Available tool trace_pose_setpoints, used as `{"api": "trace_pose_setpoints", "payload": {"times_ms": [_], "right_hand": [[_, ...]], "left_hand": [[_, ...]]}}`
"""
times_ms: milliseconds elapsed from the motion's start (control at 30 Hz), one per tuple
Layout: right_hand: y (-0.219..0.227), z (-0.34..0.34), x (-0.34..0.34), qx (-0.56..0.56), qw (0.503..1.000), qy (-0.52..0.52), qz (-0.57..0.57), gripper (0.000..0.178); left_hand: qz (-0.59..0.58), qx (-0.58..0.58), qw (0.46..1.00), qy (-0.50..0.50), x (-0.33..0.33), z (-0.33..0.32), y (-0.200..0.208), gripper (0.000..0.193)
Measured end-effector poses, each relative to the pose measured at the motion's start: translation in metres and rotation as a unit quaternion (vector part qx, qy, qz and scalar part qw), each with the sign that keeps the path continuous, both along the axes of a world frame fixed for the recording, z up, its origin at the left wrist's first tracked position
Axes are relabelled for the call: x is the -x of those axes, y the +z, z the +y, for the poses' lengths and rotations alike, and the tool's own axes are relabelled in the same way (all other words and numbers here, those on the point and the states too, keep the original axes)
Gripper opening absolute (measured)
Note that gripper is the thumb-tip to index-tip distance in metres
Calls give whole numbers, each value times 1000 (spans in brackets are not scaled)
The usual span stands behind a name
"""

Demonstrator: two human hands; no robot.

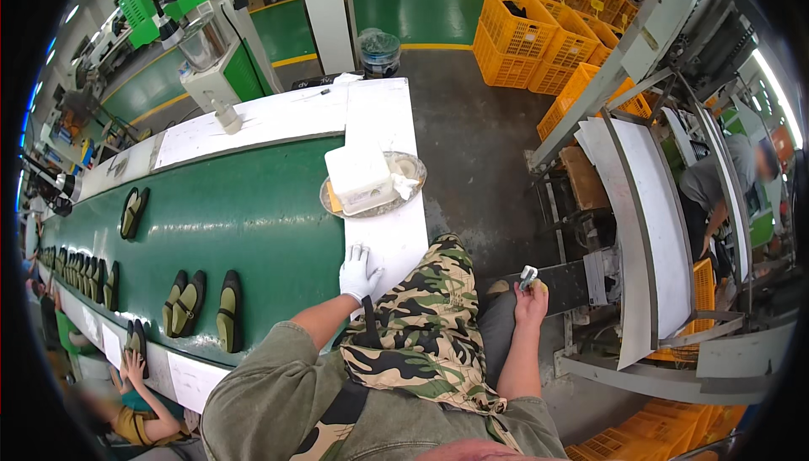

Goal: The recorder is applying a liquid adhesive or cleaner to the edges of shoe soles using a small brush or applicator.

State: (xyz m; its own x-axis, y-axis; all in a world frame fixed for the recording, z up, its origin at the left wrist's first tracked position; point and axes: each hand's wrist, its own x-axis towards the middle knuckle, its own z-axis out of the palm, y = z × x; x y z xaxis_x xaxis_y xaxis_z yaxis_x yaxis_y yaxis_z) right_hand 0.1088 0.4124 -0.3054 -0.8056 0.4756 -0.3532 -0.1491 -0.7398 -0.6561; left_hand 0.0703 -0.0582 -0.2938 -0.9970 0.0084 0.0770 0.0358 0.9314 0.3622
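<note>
Brace your spread white-gloved left grip (360, 274) on the white tabletop (396, 242); right grip (532, 302) pinches a small grey-and-white object (527, 275).

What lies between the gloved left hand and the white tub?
In the head view, a bare strip of white tabletop separates the left hand from the oval tray holding the white tub.

The white-gloved left grip (359, 275) lies palm down and outstretched, while the bare right grip (531, 302) is held out in a pinch.
</note>
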Motion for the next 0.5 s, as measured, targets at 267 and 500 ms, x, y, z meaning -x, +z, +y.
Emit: {"api": "trace_pose_setpoints", "payload": {"times_ms": [267, 500], "right_hand": [[3, -3, 1, -9, 1000, -6, -17, 6], [2, -1, 0, -4, 1000, 3, -3, 6]], "left_hand": [[-12, 5, 1000, 4, 0, -1, -1, 69], [-7, -1, 1000, 0, 0, -1, 0, 69]]}}
